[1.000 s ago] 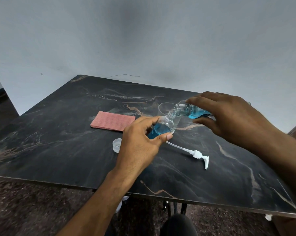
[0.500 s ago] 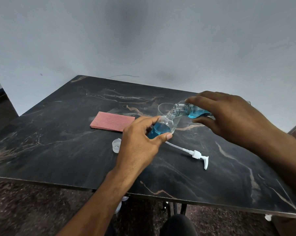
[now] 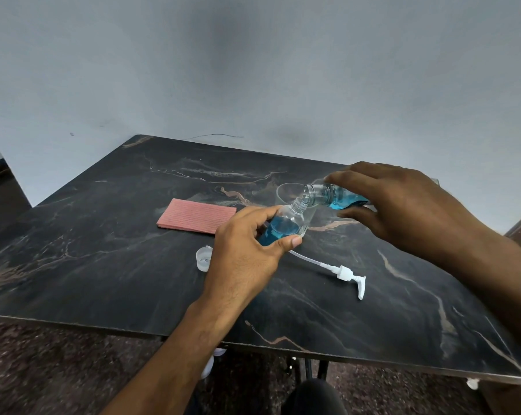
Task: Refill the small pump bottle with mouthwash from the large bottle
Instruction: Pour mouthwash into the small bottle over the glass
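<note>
Marble table [image 3: 103, 265], sm. bottle [image 3: 286, 223] in left grip [image 3: 247, 250] (tilted)

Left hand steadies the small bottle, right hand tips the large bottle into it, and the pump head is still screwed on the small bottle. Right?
Not quite. The head view shows the pump head lying loose on the table, off the small bottle. The rest holds: left hand steadies it, right hand tips the large bottle.
</note>
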{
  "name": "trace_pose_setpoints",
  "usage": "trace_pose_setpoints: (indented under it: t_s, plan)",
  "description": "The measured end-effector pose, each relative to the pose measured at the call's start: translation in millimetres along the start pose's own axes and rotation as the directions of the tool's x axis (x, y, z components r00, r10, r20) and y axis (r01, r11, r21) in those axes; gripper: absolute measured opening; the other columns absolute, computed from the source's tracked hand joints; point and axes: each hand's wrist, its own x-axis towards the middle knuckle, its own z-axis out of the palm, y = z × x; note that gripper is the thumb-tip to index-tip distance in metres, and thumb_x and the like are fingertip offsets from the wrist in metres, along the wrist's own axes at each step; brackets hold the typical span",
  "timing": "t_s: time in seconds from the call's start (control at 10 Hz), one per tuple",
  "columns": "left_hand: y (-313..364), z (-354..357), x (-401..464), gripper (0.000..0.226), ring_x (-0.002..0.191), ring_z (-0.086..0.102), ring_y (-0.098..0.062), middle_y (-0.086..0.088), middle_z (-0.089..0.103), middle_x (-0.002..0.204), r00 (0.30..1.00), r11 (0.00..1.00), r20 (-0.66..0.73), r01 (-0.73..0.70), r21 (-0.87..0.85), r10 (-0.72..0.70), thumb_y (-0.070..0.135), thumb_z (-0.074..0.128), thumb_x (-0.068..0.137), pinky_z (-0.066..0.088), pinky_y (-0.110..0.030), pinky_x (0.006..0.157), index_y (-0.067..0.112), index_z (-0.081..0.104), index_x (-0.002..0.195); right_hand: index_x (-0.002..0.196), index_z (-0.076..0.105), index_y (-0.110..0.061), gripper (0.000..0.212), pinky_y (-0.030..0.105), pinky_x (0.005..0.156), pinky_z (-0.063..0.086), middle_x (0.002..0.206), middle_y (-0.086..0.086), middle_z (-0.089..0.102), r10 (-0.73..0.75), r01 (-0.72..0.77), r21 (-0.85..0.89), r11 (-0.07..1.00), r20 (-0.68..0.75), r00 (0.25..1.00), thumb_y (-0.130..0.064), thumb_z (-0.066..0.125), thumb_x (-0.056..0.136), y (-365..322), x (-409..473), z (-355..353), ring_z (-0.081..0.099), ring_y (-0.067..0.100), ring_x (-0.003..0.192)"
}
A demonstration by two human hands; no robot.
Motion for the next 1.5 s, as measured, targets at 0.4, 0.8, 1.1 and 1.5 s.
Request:
trace_pose_setpoints:
  t_s: [0.4,0.8,1.1,1.5]
  plan:
    - [0.7,1.4,0.3,0.050,0.103,0.061,0.008,0.020,0.069,0.111,1.000,1.000,-0.010,-0.009,-0.015,0.009,0.036,0.087,0.075,0.041,0.003,0.082,0.033,0.072,0.122,0.127,0.063,-0.016,0.046,0.038,0.071,0.053,0.119,0.006,0.070,0.001,-0.001,0.000,1.000,0.003,1.000,-0.019,0.078,0.084,1.0,0.1,-2.1,0.068,0.034,0.095]
    - [1.1,2.1,-0.1,0.051,0.103,0.057,0.014,0.023,0.068,0.109,1.000,1.000,-0.010,-0.005,-0.015,0.005,0.036,0.087,0.074,0.040,0.004,0.080,0.034,0.071,0.122,0.125,0.064,-0.015,0.046,0.035,0.070,0.050,0.117,0.006,0.071,0.001,-0.001,-0.010,1.000,-0.006,1.000,-0.016,0.079,0.082,1.4,-0.9,-1.9,0.069,0.033,0.093]
    - [0.2,2.8,0.0,0.050,0.107,0.054,0.014,0.022,0.068,0.109,1.000,1.000,-0.016,-0.012,-0.018,0.011,0.035,0.087,0.074,0.040,0.004,0.081,0.033,0.072,0.122,0.126,0.064,-0.016,0.046,0.033,0.071,0.048,0.118,0.005,0.070,-0.002,0.002,-0.016,1.000,0.002,1.000,-0.018,0.078,0.083,2.0,-0.3,-2.2,0.068,0.032,0.095]
    - [1.9,2.8,-1.3,0.051,0.100,0.058,0.013,0.020,0.069,0.112,1.000,1.000,-0.007,-0.006,-0.010,0.006,0.035,0.087,0.075,0.041,0.003,0.082,0.029,0.072,0.123,0.127,0.063,-0.017,0.044,0.040,0.073,0.053,0.120,0.006,0.070,0.005,-0.005,-0.008,1.000,0.015,1.000,-0.019,0.077,0.085,0.1,-1.1,-3.0,0.067,0.033,0.097]
